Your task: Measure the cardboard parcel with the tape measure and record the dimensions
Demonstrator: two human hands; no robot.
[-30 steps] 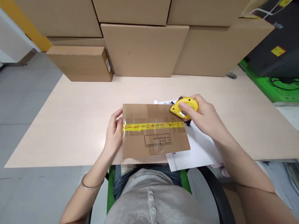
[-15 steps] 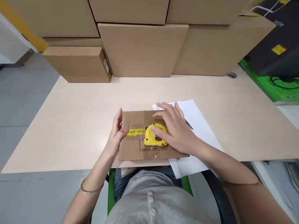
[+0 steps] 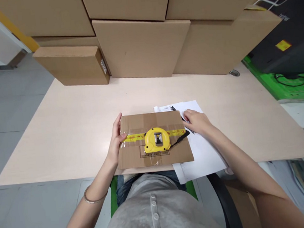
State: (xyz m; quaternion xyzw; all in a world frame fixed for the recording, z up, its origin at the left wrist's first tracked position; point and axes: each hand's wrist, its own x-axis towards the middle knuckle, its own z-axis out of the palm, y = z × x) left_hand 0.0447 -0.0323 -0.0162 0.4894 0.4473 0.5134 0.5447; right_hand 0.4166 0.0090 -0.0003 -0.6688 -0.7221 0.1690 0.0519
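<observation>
My left hand (image 3: 115, 142) grips the left edge of a small cardboard box (image 3: 134, 123), thumb on top and fingers along its side. A strip of yellow printed tape (image 3: 132, 137) runs across the box top. On it lies a yellow tape measure (image 3: 150, 141), belt clip up, with its black wrist strap (image 3: 181, 138) trailing right. Just right of the box, my right hand (image 3: 197, 121) has its fingers curled closed around a dark pen (image 3: 173, 108) over white sheets of paper (image 3: 205, 148). The hand covers the pen's middle.
Large cardboard boxes (image 3: 143, 50) are stacked along the back of the table (image 3: 62, 137). A flatter box (image 3: 69, 66) stands at the back left. To the right are a black machine (image 3: 272, 52) and a green surface (image 3: 264, 85) with cables.
My right hand has let go of the tape measure and moved right to the pen on the paper. The tape measure now lies alone on the box. My left hand still holds the box.
</observation>
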